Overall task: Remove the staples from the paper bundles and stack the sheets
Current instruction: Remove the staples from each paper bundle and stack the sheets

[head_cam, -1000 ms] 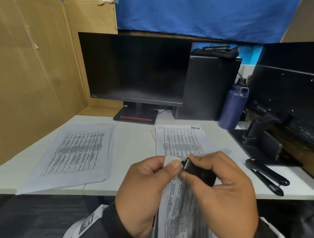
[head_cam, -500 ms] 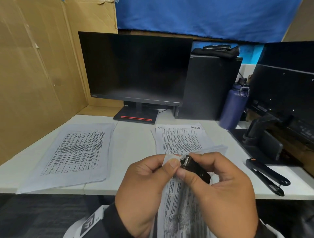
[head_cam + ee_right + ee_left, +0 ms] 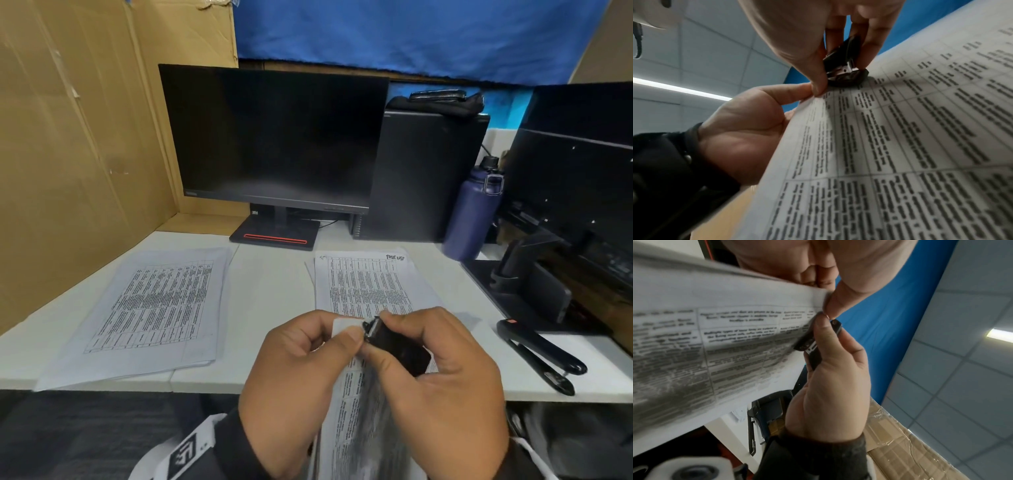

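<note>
My left hand (image 3: 301, 383) pinches the top corner of the paper bundle (image 3: 356, 421), thumb and forefinger curled tight on its edge. My right hand (image 3: 442, 387) grips the black staple remover (image 3: 394, 346), fingers (image 3: 818, 76) curled round it, its metal tip pressed on that same corner, just beside my left thumb. The bundle hangs down from my fingers, off the near edge of the counter (image 3: 267, 294). Beyond my fingers a stack of sheets (image 3: 363, 284) lies flat; well to the left lies another stack (image 3: 150, 308). To the right of my fingers a black stapler (image 3: 541, 353) lies near the counter's edge. Bare counter shows between the two stacks.
</note>
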A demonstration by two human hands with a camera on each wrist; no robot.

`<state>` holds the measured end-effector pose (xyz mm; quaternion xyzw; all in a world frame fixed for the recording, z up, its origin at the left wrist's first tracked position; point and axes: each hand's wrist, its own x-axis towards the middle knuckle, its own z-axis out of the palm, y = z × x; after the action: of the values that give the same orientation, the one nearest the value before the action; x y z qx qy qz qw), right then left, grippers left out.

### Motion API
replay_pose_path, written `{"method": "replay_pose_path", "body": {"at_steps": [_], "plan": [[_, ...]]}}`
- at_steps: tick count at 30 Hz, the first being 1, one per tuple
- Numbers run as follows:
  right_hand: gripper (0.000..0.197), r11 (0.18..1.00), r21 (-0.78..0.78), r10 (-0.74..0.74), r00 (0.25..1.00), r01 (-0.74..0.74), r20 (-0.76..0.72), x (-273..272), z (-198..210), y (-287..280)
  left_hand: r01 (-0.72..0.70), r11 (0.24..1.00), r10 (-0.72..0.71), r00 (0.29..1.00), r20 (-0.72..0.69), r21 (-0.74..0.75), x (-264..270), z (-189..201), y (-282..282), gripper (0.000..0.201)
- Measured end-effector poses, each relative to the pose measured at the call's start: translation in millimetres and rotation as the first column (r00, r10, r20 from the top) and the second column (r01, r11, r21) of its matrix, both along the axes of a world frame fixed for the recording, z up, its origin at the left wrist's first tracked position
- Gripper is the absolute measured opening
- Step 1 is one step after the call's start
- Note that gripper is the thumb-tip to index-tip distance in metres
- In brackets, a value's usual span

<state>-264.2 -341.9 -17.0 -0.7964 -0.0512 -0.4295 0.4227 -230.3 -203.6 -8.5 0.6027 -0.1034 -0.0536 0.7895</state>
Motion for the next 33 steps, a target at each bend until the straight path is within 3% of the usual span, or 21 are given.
{"method": "replay_pose_path", "body": {"at_steps": [4, 7, 12, 15, 18, 21, 24, 27, 29, 31, 33], "plan": [[0.028, 0.987, -0.149, 0.052, 0.998, -0.055, -0.029, 1, 0, -4, 0.012, 1.000, -0.012, 0.999, -0.029, -0.005, 1, 2, 2, 0.021], [0.028, 0.986, -0.149, 0.063, 0.993, -0.078, -0.101, 0, -5, 2, 0.002, 1.000, -0.002, 0.999, -0.049, 0.000, 0, 6, 1, 0.022], [0.017, 0.972, 0.193, 0.174, 0.962, -0.133, -0.211, -3, -9, 5, 0.051, 0.998, -0.054, 0.996, -0.074, -0.045, -2, 5, 1, 0.025], [0.019, 0.939, 0.289, 0.262, 0.934, -0.189, -0.241, 0, -4, 3, 0.072, 0.994, -0.079, 0.993, -0.084, -0.084, 0, 4, 1, 0.025], [0.027, 0.843, 0.448, 0.426, 0.878, -0.298, -0.218, 8, -3, -2, 0.085, 0.988, -0.101, 0.987, -0.122, -0.132, 1, 3, 2, 0.024], [0.051, 0.707, 0.594, 0.589, 0.784, -0.383, -0.196, 17, -5, -11, 0.081, 0.985, -0.106, 0.981, -0.161, -0.155, 5, 0, 3, 0.022], [0.061, 0.649, 0.653, 0.648, 0.732, -0.390, -0.208, 23, -8, -16, 0.079, 0.981, -0.118, 0.969, -0.218, -0.179, 9, -4, 4, 0.027], [0.053, 0.666, 0.652, 0.632, 0.739, -0.363, -0.234, 24, -8, -17, 0.076, 0.986, -0.111, 0.965, -0.239, -0.150, 12, -6, 4, 0.027], [0.027, 0.714, 0.598, 0.613, 0.737, -0.364, -0.283, 21, -5, -17, 0.075, 0.991, -0.099, 0.965, -0.242, -0.109, 13, -5, 5, 0.020], [0.009, 0.804, 0.462, 0.556, 0.751, -0.375, -0.357, 17, 0, -20, 0.057, 0.998, -0.064, 0.970, -0.234, -0.038, 16, -3, 7, 0.019], [0.015, 0.884, 0.282, 0.463, 0.779, -0.373, -0.422, 12, 6, -23, 0.021, 0.999, -0.015, 0.973, -0.231, 0.024, 21, -1, 11, 0.029]]}}
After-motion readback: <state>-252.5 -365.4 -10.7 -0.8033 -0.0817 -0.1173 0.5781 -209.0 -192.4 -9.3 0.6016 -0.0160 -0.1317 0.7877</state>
